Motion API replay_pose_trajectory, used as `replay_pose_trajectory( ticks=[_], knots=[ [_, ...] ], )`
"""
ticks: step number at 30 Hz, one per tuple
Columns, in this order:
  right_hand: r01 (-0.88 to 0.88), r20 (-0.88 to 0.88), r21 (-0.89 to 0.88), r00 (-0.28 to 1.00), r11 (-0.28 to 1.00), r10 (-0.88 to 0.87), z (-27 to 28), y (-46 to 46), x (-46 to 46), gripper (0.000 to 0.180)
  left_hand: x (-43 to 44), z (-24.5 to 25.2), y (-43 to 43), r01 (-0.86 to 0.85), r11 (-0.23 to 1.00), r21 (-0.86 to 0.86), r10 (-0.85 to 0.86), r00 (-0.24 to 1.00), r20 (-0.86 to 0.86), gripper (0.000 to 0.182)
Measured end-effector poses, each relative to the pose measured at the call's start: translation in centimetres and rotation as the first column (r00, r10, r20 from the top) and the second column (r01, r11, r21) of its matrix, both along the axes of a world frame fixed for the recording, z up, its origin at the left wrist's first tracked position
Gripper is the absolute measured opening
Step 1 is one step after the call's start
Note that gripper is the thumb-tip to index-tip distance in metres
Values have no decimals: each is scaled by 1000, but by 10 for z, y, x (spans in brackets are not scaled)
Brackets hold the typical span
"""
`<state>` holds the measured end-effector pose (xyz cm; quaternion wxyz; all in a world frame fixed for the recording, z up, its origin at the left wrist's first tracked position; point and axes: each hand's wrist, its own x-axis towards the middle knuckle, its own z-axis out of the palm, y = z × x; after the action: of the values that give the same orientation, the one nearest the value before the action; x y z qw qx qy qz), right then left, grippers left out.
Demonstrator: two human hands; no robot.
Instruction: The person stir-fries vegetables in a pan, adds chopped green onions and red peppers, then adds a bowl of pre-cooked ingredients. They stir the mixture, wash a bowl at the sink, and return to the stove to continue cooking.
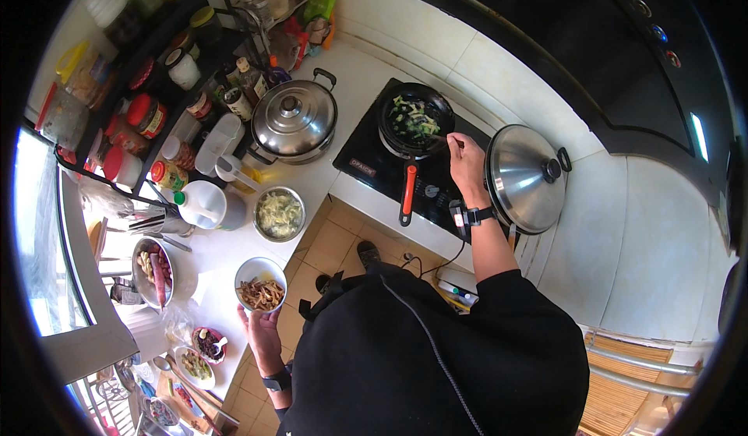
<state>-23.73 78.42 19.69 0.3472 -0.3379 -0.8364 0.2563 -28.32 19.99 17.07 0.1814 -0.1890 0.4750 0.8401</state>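
Note:
My right hand [466,158] is closed on the handle of a cooking utensil, whose far end reaches into a black frying pan [447,109]. Chopped green and pale pieces of food [415,117] lie in the pan, which sits on a black gas cooktop [368,149] with its red and black handle [410,184] towards me. At the counter's edge, my left hand [262,331] holds a white bowl [279,269] by its near rim. Brown strips of food [262,294] fill part of that bowl. Just beyond it stands a metal bowl [302,214] of pale shredded food.
A lidded steel pot [295,117] stands left of the cooktop. To the right, a large domed lid [520,173] leans near the wall. Jars crowd a black rack [158,56] at the left. A white plastic jug [201,202], a bowl of root vegetables [169,252] and small dishes line the counter.

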Motion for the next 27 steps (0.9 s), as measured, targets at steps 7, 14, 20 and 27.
replay_pose_trajectory(
  ticks=[7,14,20,27],
  knots=[
    [56,-74,18,996,998,-55,-25,11,2,18,-1,-1,1,10,1000,15,-10,1000,-2,68],
    [79,-82,-78,993,994,-86,-20,6,-5,20,-2,0,3,27,1000,-4,-27,1000,0,71],
    [58,-184,-10,981,998,-59,14,-21,-1,21,0,-2,3,3,1000,-2,-3,1000,2,76],
    [-17,-236,187,970,982,62,29,-80,28,16,2,-3,4,14,999,-31,-15,1000,-10,53]
  ],
)
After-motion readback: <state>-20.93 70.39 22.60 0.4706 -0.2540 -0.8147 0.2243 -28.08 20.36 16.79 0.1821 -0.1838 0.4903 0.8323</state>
